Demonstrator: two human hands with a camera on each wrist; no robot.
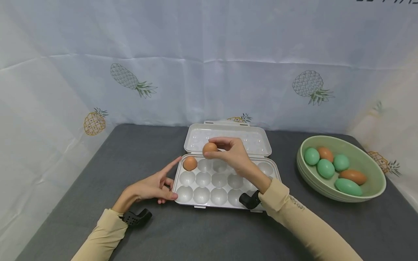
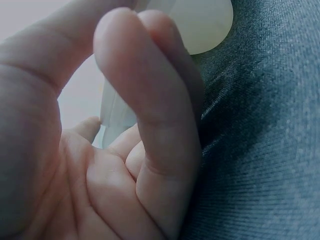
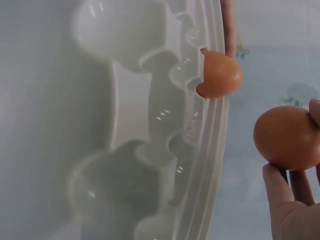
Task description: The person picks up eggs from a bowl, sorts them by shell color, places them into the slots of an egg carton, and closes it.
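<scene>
Held between the thumb and fingers of my right hand (image 1: pixel 233 154) is a brown egg (image 1: pixel 209 148), above the back rows of a white egg tray (image 1: pixel 210 180). In the right wrist view this egg (image 3: pixel 287 137) is apart from the tray. Another brown egg (image 1: pixel 190 163) sits in the tray's back left hollow. My left hand (image 1: pixel 153 186) is at the tray's left side, index finger stretched along the edge and thumb at the front left corner. Its other fingers are bent beside the tray. The hinged lid (image 1: pixel 196 136) lies open behind.
To the right, a light green bowl (image 1: pixel 375 181) contains several green and brown eggs. It appears stacked on another bowl. The dark grey cloth (image 1: pixel 147 232) covers the table, and a pale curtain with pineapple prints (image 1: pixel 202 90) hangs behind.
</scene>
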